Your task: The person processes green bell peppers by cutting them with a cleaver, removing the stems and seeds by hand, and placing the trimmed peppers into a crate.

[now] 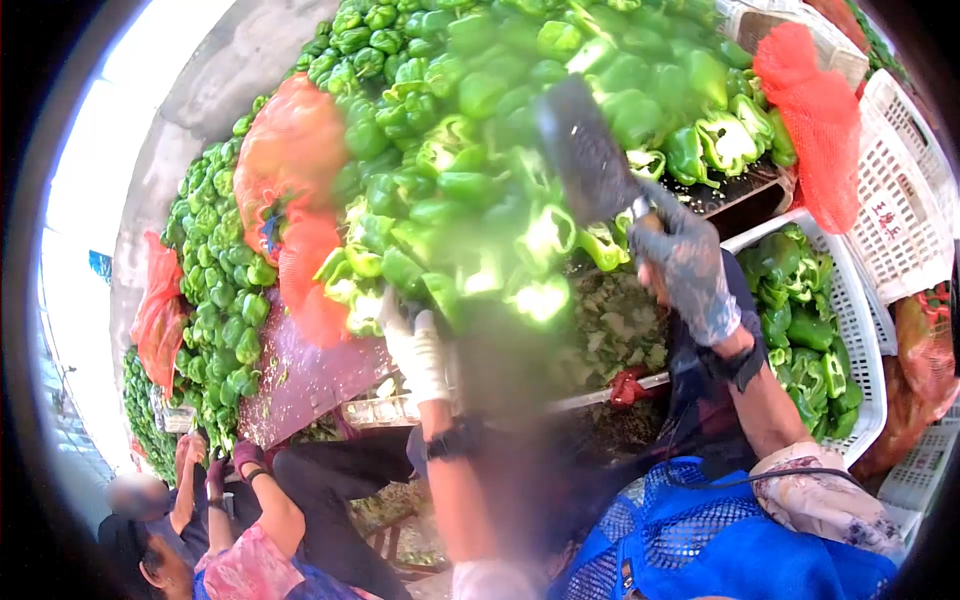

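My right hand (pixel 685 265), in a dirty grey glove, is closed round the handle of a cleaver (pixel 583 150). The broad dark blade is raised over the pepper heap, slightly blurred. My left hand (pixel 415 350), in a white glove, reaches to the near edge of the heap. Its fingers look stretched and apart, close to a green bell pepper (pixel 403 272); their tips are partly hidden. Cut bell peppers with pale insides, such as one cut pepper (pixel 545 237), lie between my hands. A blurred smear covers the lower middle of the view.
A white crate (pixel 868 400) of peppers stands at my right, near stacked crates (pixel 900 190) and a red mesh bag (pixel 808 130). Another mesh bag (pixel 290 150) rests on the heap. Pepper scraps (pixel 620 325) lie below the blade. A co-worker (pixel 250 565) sits at left.
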The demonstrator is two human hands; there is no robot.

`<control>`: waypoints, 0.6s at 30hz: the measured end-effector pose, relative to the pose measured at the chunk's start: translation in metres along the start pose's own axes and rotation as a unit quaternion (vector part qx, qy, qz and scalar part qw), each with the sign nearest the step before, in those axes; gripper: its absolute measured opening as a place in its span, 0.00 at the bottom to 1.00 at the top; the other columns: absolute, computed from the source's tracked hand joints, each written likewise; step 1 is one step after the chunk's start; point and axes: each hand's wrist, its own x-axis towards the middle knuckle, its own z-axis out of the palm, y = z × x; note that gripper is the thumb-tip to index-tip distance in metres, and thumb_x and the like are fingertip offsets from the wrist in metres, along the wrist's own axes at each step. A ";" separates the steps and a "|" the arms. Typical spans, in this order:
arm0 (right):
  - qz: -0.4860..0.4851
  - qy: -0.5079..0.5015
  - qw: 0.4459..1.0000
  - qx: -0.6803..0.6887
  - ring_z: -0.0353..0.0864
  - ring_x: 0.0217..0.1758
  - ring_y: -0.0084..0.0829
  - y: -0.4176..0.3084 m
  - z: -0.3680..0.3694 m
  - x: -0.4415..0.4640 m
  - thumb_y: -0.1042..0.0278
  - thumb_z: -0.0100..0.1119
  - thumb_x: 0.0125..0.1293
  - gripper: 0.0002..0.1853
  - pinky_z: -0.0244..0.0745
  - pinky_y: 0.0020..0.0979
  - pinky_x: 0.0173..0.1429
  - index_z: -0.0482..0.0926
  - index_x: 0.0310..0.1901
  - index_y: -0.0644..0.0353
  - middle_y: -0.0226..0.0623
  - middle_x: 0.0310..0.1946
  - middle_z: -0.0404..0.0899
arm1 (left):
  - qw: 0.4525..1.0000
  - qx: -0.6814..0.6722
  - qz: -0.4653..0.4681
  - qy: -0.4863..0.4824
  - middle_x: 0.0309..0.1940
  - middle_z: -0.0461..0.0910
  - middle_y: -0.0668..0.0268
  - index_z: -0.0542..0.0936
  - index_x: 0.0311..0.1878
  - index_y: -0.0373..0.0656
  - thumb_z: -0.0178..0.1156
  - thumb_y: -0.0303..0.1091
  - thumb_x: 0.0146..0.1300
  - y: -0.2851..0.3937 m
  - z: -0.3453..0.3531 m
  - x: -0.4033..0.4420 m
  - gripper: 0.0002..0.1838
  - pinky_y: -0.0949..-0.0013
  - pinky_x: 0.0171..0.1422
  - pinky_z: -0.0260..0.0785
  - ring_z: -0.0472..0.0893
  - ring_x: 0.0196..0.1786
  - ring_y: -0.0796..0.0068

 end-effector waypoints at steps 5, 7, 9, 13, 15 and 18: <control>-0.102 0.072 0.975 -0.184 0.76 0.22 0.21 -0.017 -0.023 0.050 0.62 0.59 0.61 0.27 0.73 0.27 0.27 0.74 0.64 0.54 0.35 0.27 0.79 | 0.996 -0.053 -0.058 0.045 0.58 0.72 0.55 0.70 0.64 0.34 0.58 0.31 0.67 0.030 0.023 -0.030 0.24 0.64 0.68 0.61 0.71 0.58 0.64; -0.131 0.083 0.953 -0.262 0.78 0.24 0.25 -0.020 -0.030 0.066 0.60 0.59 0.62 0.27 0.75 0.30 0.28 0.74 0.64 0.50 0.37 0.27 0.80 | 0.992 0.107 0.069 0.015 0.59 0.71 0.49 0.67 0.66 0.34 0.59 0.29 0.66 0.029 0.035 -0.035 0.26 0.61 0.68 0.62 0.71 0.60 0.57; -0.168 0.109 0.927 -0.316 0.81 0.26 0.29 -0.018 -0.034 0.081 0.58 0.58 0.62 0.26 0.76 0.33 0.30 0.74 0.64 0.48 0.40 0.27 0.81 | 0.981 0.163 0.102 0.015 0.61 0.69 0.45 0.63 0.68 0.35 0.58 0.24 0.64 0.010 0.044 -0.031 0.29 0.59 0.70 0.60 0.70 0.62 0.52; -0.310 0.087 0.847 -0.423 0.83 0.29 0.37 -0.007 -0.054 0.126 0.59 0.59 0.62 0.27 0.78 0.38 0.37 0.74 0.64 0.49 0.49 0.29 0.82 | 0.967 0.216 0.129 0.033 0.62 0.67 0.43 0.60 0.70 0.36 0.56 0.20 0.63 -0.002 0.047 -0.010 0.31 0.55 0.70 0.60 0.70 0.63 0.46; -0.264 0.069 0.874 -0.401 0.83 0.29 0.36 -0.011 -0.054 0.136 0.59 0.60 0.62 0.27 0.77 0.38 0.37 0.74 0.64 0.49 0.46 0.30 0.83 | 0.959 0.243 0.143 0.035 0.60 0.69 0.42 0.62 0.69 0.36 0.58 0.23 0.64 -0.005 0.045 -0.007 0.30 0.53 0.67 0.63 0.71 0.60 0.43; -0.227 0.093 0.905 -0.348 0.82 0.28 0.31 -0.017 -0.049 0.127 0.59 0.61 0.62 0.27 0.77 0.35 0.36 0.74 0.64 0.50 0.41 0.31 0.84 | 0.937 0.302 0.176 0.012 0.55 0.72 0.42 0.68 0.64 0.35 0.60 0.28 0.64 0.012 0.034 -0.010 0.25 0.51 0.62 0.67 0.73 0.56 0.42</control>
